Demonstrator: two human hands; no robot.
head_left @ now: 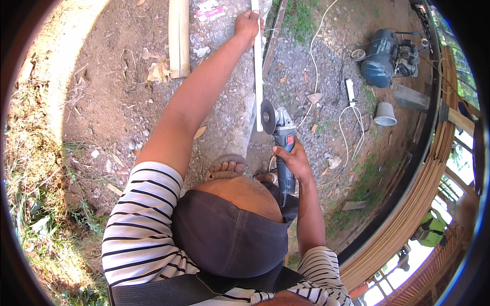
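Note:
My left hand (248, 28), arm stretched far forward, is closed around a long, narrow white strip (259, 76). The strip runs back toward me, and its near end lies beside the grinder's disc. Its material is unclear. In my right hand (297, 160) is a dark angle grinder (285, 163), gripped around its body with the head pointing away from me. Its round dark cutting disc (267, 117) stands on edge at the strip's right side, close to the near end. Whether disc and strip touch, or the disc spins, I cannot tell.
A pale wooden post (178, 38) lies left of the strip. To the right are a white power strip (350, 92) with looped cable, a grey bucket (385, 113), a concrete block (412, 97) and an air compressor (380, 58). My foot (226, 168) is below the strip's near end.

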